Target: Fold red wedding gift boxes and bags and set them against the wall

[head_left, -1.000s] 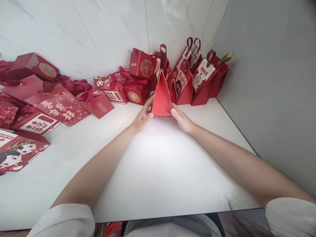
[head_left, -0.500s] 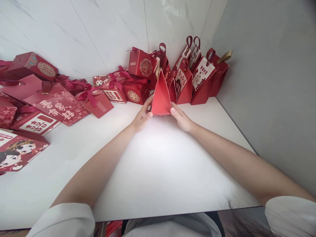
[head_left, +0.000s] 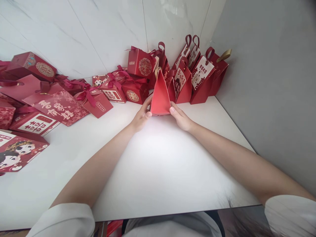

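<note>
Between my two hands stands a red gift box (head_left: 160, 98) with a tapered, triangular side toward me and a gold loop at its top. My left hand (head_left: 141, 118) grips its left side low down, the fingers partly hidden behind it. On the right lower edge my right hand (head_left: 180, 117) holds on, its thumb along the near edge and the other fingers out of sight. Close behind and to the right of it stand several tapered red gift boxes with ribbon loops, one bearing a white printed tag (head_left: 202, 73).
A red box with a round gold emblem (head_left: 145, 66) rests on other ribbon-tied boxes at the back. Many more red boxes, including one with cartoon faces (head_left: 23, 153), lie heaped at left. A marbled wall (head_left: 98, 29) and grey panel (head_left: 266, 72) bound the white table (head_left: 158, 171).
Almost nothing differs. Both hands keep their hold on the red gift box, and the whole view has shifted very slightly.
</note>
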Demonstrator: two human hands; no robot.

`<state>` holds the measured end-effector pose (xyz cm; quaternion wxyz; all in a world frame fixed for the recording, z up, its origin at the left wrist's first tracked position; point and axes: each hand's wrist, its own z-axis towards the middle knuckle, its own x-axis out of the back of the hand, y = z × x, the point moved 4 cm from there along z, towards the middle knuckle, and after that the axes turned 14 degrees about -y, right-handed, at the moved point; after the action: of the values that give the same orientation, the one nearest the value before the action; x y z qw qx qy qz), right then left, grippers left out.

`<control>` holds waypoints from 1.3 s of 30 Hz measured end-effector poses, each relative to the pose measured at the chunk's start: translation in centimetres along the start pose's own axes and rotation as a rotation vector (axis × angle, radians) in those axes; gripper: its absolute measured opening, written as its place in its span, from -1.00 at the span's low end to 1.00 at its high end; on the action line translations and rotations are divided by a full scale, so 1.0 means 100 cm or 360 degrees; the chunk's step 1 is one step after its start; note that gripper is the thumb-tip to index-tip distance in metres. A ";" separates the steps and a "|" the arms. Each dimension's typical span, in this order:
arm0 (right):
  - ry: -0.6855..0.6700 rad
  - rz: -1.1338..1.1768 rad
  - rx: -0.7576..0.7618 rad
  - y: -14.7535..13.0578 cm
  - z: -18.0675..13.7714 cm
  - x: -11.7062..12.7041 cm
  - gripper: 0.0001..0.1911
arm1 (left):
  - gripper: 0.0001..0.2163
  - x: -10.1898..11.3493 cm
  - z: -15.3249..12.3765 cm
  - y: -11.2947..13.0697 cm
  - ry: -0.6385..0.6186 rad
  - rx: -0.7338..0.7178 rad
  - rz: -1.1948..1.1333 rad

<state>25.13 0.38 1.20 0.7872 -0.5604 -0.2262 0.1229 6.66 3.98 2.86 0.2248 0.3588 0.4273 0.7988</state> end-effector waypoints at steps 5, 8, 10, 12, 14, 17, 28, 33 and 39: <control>0.0002 -0.0010 0.0015 0.000 0.000 0.000 -0.28 | -0.18 0.000 0.001 0.000 -0.0010 -0.0027 -0.0001; -0.0001 -0.0004 0.0009 -0.001 0.000 0.000 -0.26 | -0.19 -0.001 0.001 0.001 -0.0016 -0.0028 0.0018; -0.0004 -0.0004 0.0008 -0.002 0.001 0.000 -0.24 | -0.17 -0.001 0.001 0.001 -0.0013 -0.0021 0.0011; -0.0005 -0.0009 0.0004 -0.001 0.001 0.000 -0.25 | -0.16 -0.001 0.001 0.001 -0.0010 -0.0012 0.0000; -0.0002 -0.0017 0.0003 -0.001 0.001 0.000 -0.26 | -0.16 -0.001 0.001 0.001 -0.0012 -0.0009 -0.0003; -0.0002 -0.0020 -0.0005 -0.001 0.000 0.000 -0.26 | -0.16 0.000 0.001 -0.001 -0.0006 -0.0013 -0.0006; -0.0001 0.0014 0.0030 -0.002 0.000 0.000 -0.26 | -0.16 0.000 0.001 0.001 0.0046 0.0056 -0.0094; 0.0000 0.0020 0.0028 -0.003 0.000 0.000 -0.26 | -0.20 -0.001 0.001 0.005 0.0027 0.0057 -0.0043; -0.0001 0.0012 0.0033 -0.002 0.001 0.001 -0.25 | -0.22 0.000 0.001 0.003 0.0067 0.0076 -0.0060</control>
<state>25.12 0.45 1.41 0.7924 -0.5531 -0.2232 0.1282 6.73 3.85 3.16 0.2222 0.3392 0.4574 0.7914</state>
